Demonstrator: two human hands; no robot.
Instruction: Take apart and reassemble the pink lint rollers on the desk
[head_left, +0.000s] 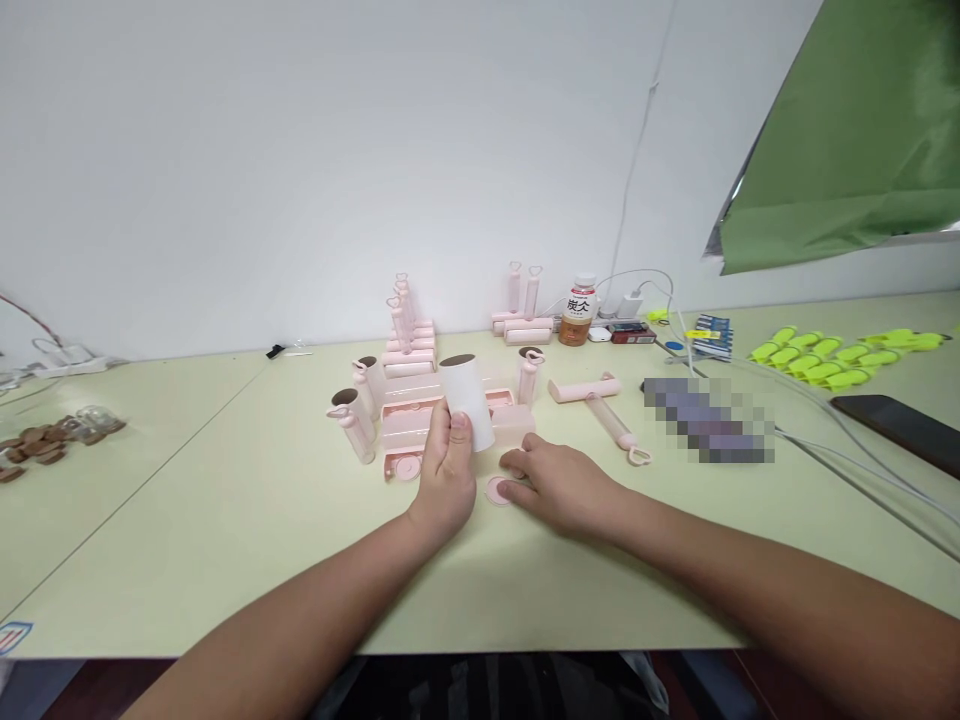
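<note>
My left hand (448, 465) is wrapped round a white lint roller refill (469, 405), held upright with a slight tilt; its brown cardboard core shows at the top. To the right, my right hand (559, 482) is low over the table, thumb and fingers apart. Its thumb tip touches a round pink end cap (495, 490) lying flat. A second small pale piece is partly hidden under the fingers. Beyond my hands lie open pink roller casings (405, 430). A lint roller with a pink head and clear handle (611, 420) rests to the right.
More refills with pink handles (352, 430) stand at left. Assembled pink rollers (409, 340) line the wall beside a supplement bottle (578, 312). Right are yellow-green pieces (825, 355), a phone (900, 430), cables and a blurred-out object (709, 420). Brown pieces (45, 440) lie far left.
</note>
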